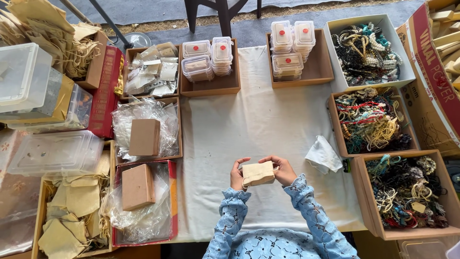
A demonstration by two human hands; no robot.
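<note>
Beige cloth pouch [258, 173] is held pinched at its ends by left hand [237, 175] and right hand [284, 170], above white tablecloth [254, 120]; bare cloth lies ahead, bead boxes [371, 122] edging the right.

Along my surface's [258, 124] right edge sit three boxes of tangled beads [371, 125], a crumpled white cloth [323, 154] beside them. At the far edge, trays hold stacked clear cases [287, 50] with red dots. On the left edge, two brown boxes [143, 136] rest on plastic wrap, near tan pouches [72, 211].
</note>
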